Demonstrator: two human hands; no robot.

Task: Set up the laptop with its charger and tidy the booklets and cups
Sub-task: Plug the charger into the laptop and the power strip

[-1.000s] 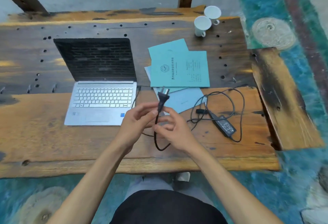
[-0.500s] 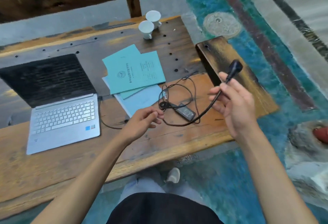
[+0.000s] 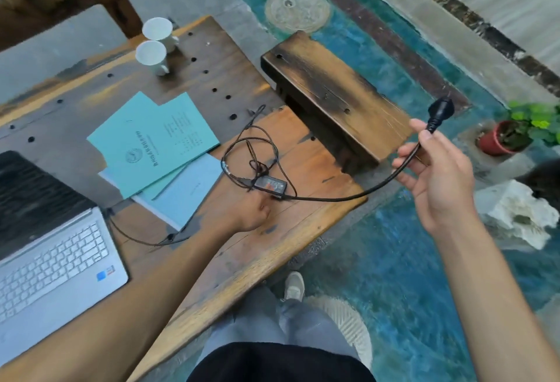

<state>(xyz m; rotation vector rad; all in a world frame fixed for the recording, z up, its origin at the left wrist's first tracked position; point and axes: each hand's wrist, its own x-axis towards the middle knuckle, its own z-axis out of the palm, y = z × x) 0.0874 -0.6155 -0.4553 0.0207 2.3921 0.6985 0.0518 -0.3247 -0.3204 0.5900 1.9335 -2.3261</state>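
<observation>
Since the earlier frame, the right hand (image 3: 436,175) had been carried further right, past the table's end and over the blue floor, and the left hand (image 3: 251,210) had been moved onto the charger brick (image 3: 270,185). The mains cable (image 3: 348,196) was held in the right hand, the fingers closed around it just below the black plug (image 3: 441,110), which stood clear above the hand. From the hand the cable sagged back to the brick on the wooden table (image 3: 303,163). The left hand's fingers were laid against the brick's near side; whether they were closed on it could not be told. A tangle of thin cord (image 3: 251,145) lay just behind the brick. The open laptop (image 3: 57,257) sat at the table's left, its cord trailing across the wood. Teal booklets (image 3: 151,145) lay overlapped between laptop and brick. Two white cups (image 3: 153,45) stood together near the far edge.
</observation>
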